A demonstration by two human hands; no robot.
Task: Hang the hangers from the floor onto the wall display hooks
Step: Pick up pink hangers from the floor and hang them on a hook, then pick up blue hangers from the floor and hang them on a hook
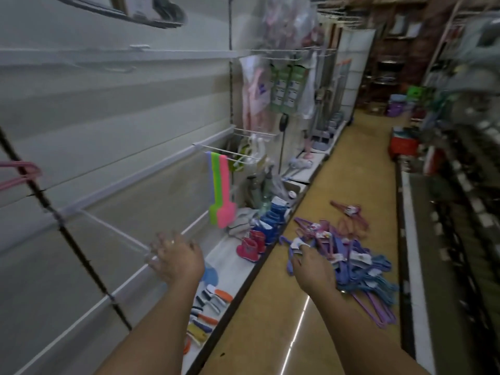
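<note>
Down on the tan floor [351, 163] of a shop aisle, a heap of hangers [359, 266] lies ahead and to the right, purple and blue bundles tangled together, with a few pinkish ones a little farther along. The right hand [313, 269] reaches toward the near edge of that heap, and its fingers [304, 249] appear to curl round the hook end of a purple bundle (motion blur makes it hard to say whether they grip or only touch it). The left hand [177, 257] is held out by the tip of a white wall display hook [113, 231], fingers spread and relaxed, holding nothing; whether it touches the prong I cannot tell.

What matters for the coming move, as I judge it: the heap lies directly under and beyond the right hand, well apart from the left, so the right is the nearer one to lift with. The hook's long axis runs out from the wall toward the aisle, its free tip just beside the left hand, so a lifted bundle would have to travel leftward and up across the low shelf [232, 255] of small goods to meet that tip.
</note>
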